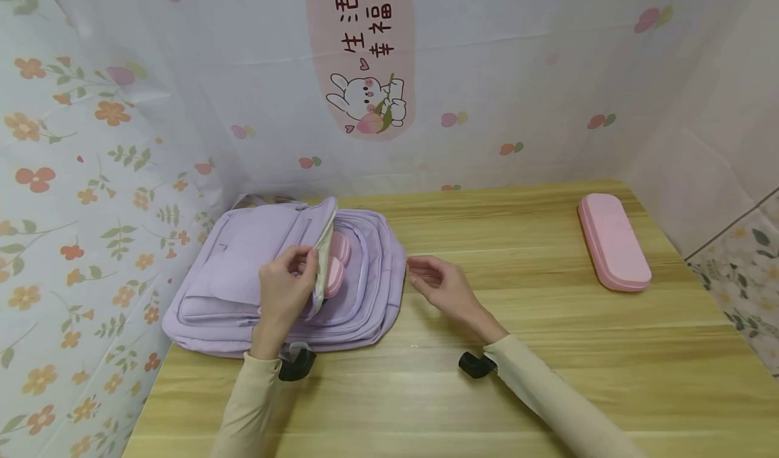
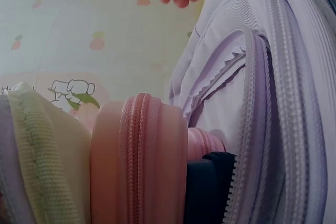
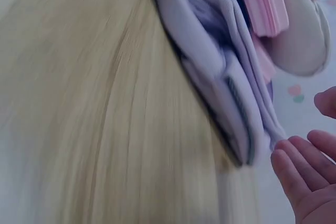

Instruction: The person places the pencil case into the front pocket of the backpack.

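A lilac backpack lies flat on the table, its front pocket unzipped. My left hand pinches the edge of the pocket flap and holds it lifted. Under the flap sit pink zippered cases; in the left wrist view one pink case stands close up beside a dark blue item, with more pink behind. Just off the right end of the backpack, my right hand hovers with loosely bent fingers and nothing in it.
Another pink case, shut, lies at the right rear of the wooden table. A patterned curtain hangs along the back, and a flowered one runs down the left side.
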A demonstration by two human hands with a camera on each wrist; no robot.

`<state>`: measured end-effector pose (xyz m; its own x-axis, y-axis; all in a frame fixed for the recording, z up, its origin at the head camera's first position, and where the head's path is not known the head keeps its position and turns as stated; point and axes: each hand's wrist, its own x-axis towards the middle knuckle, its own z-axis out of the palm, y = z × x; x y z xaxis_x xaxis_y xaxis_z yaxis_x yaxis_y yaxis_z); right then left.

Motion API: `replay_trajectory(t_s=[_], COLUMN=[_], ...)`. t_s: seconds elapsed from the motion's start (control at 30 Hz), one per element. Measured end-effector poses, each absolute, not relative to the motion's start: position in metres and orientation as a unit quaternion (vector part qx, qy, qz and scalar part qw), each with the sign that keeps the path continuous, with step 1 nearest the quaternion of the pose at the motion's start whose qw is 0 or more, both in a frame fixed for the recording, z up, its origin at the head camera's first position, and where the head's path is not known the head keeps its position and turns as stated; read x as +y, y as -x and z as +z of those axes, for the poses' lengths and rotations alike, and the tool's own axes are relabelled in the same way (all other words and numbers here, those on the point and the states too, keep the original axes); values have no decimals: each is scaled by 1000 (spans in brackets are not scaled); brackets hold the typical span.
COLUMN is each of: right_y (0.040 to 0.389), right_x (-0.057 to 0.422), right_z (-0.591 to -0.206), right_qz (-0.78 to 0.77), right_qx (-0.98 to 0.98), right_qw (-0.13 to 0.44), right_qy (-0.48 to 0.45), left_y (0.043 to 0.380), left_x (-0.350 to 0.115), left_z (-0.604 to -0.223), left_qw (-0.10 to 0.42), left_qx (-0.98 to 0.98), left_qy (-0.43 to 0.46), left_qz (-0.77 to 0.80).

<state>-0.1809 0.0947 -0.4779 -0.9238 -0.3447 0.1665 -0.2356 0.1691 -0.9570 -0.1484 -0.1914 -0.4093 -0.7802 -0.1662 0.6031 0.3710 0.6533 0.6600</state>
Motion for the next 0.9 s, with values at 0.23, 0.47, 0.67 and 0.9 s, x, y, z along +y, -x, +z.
replay_trajectory(t_s=[0.23, 0.47, 0.67, 0.9], right_y=[184, 185, 184, 185], right_x=[126, 156, 182, 212], right_z=[-478, -481, -482, -478], right_qz=[-587, -574, -530, -499], right_qx=[790, 804, 838, 857], right_qw=[18, -5, -43, -93], right_qy=[175, 155, 122, 93], left_y=[150, 148, 147, 148], left_x=[-188, -189, -189, -187], left_z=[-409, -410, -413, -412], left_qw=[317, 307, 299, 291], left_qx=[-856, -862, -865, -869], left_qy=[61, 69, 61, 58], left_qz=[-404, -396, -399, -395])
